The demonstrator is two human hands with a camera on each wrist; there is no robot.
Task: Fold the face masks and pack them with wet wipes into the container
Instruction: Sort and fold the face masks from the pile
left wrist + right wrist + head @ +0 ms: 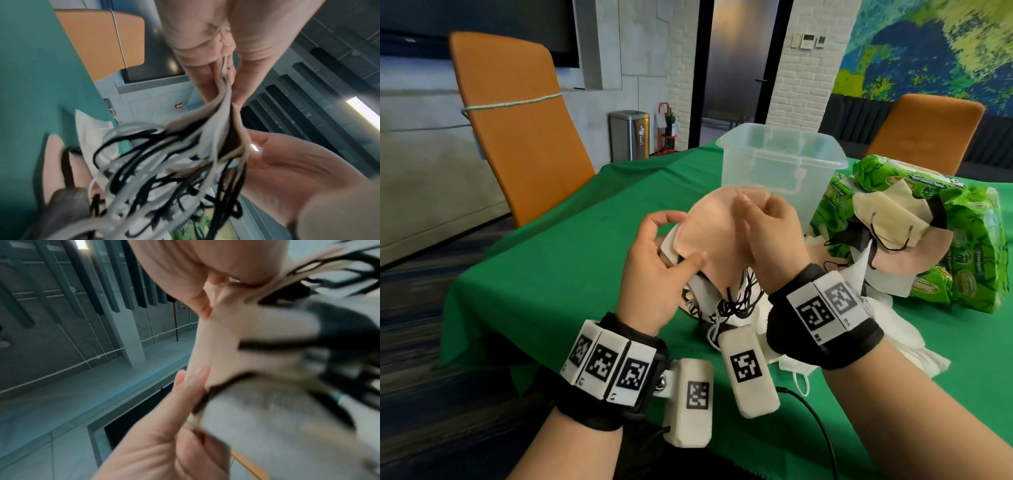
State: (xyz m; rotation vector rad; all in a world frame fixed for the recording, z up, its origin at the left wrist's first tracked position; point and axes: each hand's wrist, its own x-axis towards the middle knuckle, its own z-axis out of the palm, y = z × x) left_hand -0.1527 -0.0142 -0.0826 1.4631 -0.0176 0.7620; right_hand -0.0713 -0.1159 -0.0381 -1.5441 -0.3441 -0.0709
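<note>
Both hands hold a stack of folded face masks (710,233) above the green table, its pink mask facing me. My left hand (654,260) grips the stack's left edge, thumb across the front. At the right edge, my right hand (767,233) pinches the stack (242,340). Black and white ear loops (164,170) dangle in a tangle below the stack. A clear plastic container (780,164) stands open just behind the hands. Green wet wipe packs (969,253) lie to the right, with loose beige and pink masks (893,226) draped on them.
More white masks (893,329) lie on the green tablecloth (571,260) under and right of my right wrist. An orange chair (517,123) stands at the table's left side, another orange chair (928,130) behind the wipes. The table's near-left corner drops off below my left wrist.
</note>
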